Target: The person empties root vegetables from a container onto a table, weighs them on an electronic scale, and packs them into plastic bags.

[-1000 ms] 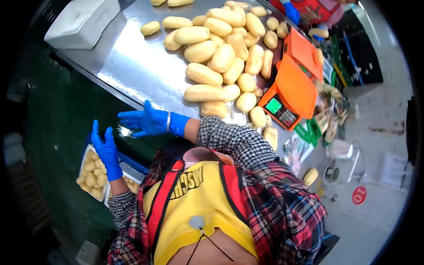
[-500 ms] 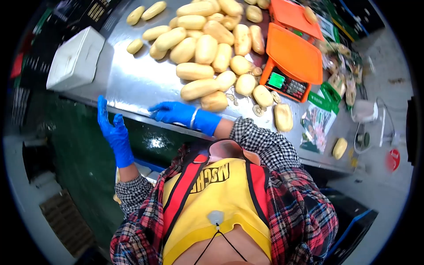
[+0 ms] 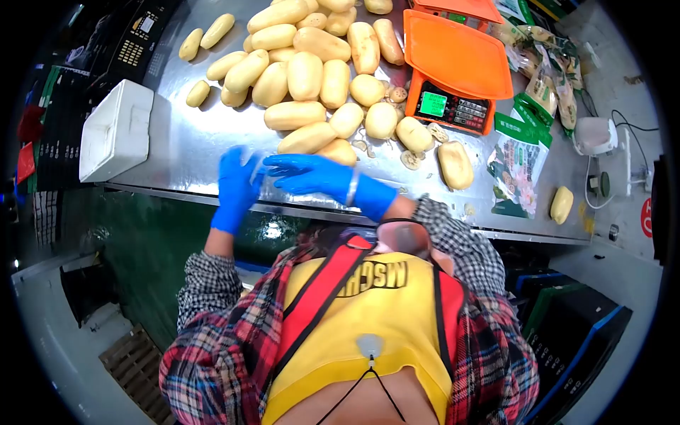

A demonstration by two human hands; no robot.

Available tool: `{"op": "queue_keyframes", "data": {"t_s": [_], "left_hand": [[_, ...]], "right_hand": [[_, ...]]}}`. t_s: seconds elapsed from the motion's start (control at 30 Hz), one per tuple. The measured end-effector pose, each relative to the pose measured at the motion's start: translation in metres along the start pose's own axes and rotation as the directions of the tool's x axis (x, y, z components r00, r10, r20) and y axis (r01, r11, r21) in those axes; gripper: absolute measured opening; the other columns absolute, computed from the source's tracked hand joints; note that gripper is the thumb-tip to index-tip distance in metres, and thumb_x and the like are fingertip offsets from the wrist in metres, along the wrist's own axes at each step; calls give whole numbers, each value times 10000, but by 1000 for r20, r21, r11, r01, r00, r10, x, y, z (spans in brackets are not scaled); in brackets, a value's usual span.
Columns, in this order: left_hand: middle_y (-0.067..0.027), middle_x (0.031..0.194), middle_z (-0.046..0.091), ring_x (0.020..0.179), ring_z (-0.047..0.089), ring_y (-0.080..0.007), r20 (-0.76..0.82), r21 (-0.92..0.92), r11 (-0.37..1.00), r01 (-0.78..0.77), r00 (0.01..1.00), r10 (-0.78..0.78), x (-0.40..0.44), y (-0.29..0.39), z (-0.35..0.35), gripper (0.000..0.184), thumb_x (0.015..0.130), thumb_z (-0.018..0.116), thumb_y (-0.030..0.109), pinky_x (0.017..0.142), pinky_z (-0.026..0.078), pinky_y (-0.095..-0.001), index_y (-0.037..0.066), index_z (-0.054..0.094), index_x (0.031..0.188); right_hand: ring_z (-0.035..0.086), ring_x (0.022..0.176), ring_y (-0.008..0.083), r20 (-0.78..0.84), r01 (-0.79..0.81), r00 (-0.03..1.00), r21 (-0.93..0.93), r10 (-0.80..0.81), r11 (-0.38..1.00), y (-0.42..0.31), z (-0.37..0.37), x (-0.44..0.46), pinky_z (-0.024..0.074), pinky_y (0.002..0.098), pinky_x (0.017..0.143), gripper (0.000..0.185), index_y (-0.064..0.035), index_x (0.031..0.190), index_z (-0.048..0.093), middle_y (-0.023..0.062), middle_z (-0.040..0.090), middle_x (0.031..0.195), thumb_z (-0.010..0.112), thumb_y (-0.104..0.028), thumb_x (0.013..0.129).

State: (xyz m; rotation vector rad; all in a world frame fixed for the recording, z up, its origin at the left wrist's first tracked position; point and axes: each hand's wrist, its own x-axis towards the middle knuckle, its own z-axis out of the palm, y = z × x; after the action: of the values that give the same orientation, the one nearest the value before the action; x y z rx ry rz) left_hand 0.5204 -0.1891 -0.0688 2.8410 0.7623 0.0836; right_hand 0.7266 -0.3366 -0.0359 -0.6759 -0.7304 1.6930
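Note:
My left hand (image 3: pixel 239 185), in a blue glove, is raised near the front edge of the steel table, slightly blurred, with fingers apart and nothing held. My right hand (image 3: pixel 312 177), also blue-gloved with a pale band round the wrist, stretches its fingers toward the left one. It partly covers a peeled lotus root (image 3: pixel 337 151) at the front of a large pile; whether it touches that root I cannot tell. Just behind lies another lotus root (image 3: pixel 307 138). Several cut lotus slices (image 3: pixel 411 160) are scattered to the right of the pile.
An orange scale (image 3: pixel 453 106) with a lit green display stands right of the pile, a second one behind it. Green-topped printed bags (image 3: pixel 520 163) lie farther right. A white foam box (image 3: pixel 117 134) sits at the left edge, and a power strip (image 3: pixel 623 163) at far right.
My left hand has moved right and up, over the table edge, close to the right hand. The right hand's fingers have straightened. The whole view has shifted a little.

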Motion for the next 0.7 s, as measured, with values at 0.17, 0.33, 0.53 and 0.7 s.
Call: {"op": "queue_keyframes", "data": {"t_s": [0.17,0.33,0.53,0.7], "left_hand": [[-253,1379,474,1288,427,-413,70,-54,996,77,995,-74,30,4,-19,788,776,739,437,1087,324,-470,71,451,1412],[-204,1328,541,1232,511,-366,254,-613,744,266,958,-133,65,46,45,937,706,833,380,1030,413,-436,41,367,1445],[-141,1258,608,1158,579,-228,532,-759,307,574,819,-215,80,80,-11,841,666,862,404,970,464,-356,0,524,1322],[-194,1208,628,1102,616,-293,284,-446,894,41,954,98,107,153,-60,843,636,865,435,973,461,-394,52,552,1319]], "right_hand": [[613,1060,186,-473,-188,881,-325,13,927,-21,-40,-77,476,304,962,337,5,1191,639,105,654,1151,655,-104,872],[609,1003,142,-570,-214,806,-27,161,976,-25,-46,-109,490,280,911,316,-17,1163,661,54,672,1096,680,-150,877],[598,1008,129,-629,-140,777,-125,30,982,-24,-73,-127,502,281,883,438,-26,1268,578,54,653,1137,704,-170,874],[590,1072,177,-648,-8,759,87,63,996,-55,-70,-122,517,320,894,589,-61,1426,426,73,609,1195,652,-274,926]]}}
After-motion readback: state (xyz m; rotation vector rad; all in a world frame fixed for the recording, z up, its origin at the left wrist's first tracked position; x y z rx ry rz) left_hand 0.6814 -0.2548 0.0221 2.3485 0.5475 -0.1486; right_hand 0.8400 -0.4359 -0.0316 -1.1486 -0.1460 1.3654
